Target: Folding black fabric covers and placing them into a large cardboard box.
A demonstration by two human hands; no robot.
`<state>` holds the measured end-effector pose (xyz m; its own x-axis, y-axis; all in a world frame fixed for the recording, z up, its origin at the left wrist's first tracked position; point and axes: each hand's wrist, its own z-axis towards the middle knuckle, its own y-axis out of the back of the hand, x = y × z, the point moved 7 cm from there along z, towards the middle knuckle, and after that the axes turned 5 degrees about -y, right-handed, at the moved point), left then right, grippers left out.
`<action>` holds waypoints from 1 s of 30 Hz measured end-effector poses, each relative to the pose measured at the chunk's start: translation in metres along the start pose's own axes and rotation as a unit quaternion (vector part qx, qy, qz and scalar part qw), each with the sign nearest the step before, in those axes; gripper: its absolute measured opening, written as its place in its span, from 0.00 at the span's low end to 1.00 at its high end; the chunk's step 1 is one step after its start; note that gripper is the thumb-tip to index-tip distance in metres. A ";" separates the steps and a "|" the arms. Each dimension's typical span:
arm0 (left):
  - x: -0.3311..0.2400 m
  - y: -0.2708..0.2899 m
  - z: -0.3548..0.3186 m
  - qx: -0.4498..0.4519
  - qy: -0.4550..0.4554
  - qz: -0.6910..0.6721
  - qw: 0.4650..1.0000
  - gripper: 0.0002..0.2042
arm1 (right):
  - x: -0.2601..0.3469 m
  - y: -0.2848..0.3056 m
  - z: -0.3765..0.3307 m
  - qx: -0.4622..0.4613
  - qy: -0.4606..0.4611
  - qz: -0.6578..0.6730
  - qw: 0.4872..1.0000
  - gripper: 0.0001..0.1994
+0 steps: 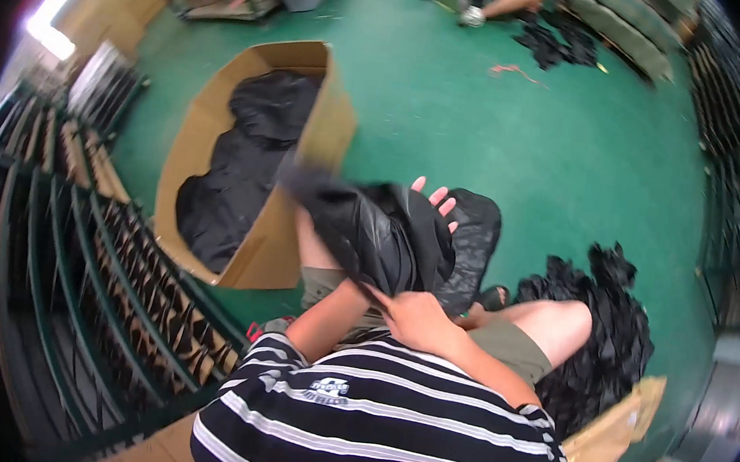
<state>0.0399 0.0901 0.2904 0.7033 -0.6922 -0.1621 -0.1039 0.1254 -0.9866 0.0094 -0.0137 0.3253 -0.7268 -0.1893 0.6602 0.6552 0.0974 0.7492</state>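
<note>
A black, shiny, leather-like cover (370, 231) lies bunched over my lap, its left end smeared by motion. My left forearm goes in under it, and the fingers of my left hand (438, 204) stick out beyond its far right side, stretched and apart. The rest of that hand is hidden by the material. My right hand (422, 319) is closed on the near edge of the cover, close to my left wrist. Just beyond my hands, a black padded oblong piece (475, 236) rests on the floor, partly hidden behind the cover.
Left of me stands an open cardboard box (331, 122) with black pieces (239, 167) inside. A heap of black material (602, 339) lies by my right knee, near a cardboard piece (612, 433). Metal racks (85, 268) line the left side. Another person's arm (509, 4) shows far off.
</note>
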 end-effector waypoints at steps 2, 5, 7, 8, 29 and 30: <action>-0.030 0.010 -0.015 0.003 -0.003 -0.077 0.997 0.28 | 0.002 0.005 0.001 0.040 0.031 0.007 0.999 0.39; -0.051 0.017 -0.030 -0.019 0.000 0.033 0.999 0.27 | -0.014 0.021 -0.006 0.039 -0.008 0.038 0.999 0.39; -0.059 -0.047 -0.036 0.022 0.018 0.089 0.996 0.23 | -0.020 0.026 -0.013 -0.004 -0.024 0.056 0.998 0.38; -0.054 -0.046 -0.037 0.022 0.024 0.086 0.996 0.23 | -0.024 0.022 -0.019 0.009 -0.049 0.048 0.998 0.39; 0.117 -0.099 -0.050 0.448 -0.032 0.788 0.422 0.24 | -0.158 0.002 -0.132 -0.370 -0.190 0.669 0.616 0.27; 0.111 -0.100 -0.051 0.443 -0.039 0.779 0.443 0.25 | -0.166 0.007 -0.132 -0.381 -0.194 0.656 0.622 0.27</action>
<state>0.0929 -0.0357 0.3699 0.2903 0.7462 -0.5991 -0.2138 0.6608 0.7195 0.1619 -0.1108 0.2133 0.6387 -0.1720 0.7500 0.5359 -0.6000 -0.5940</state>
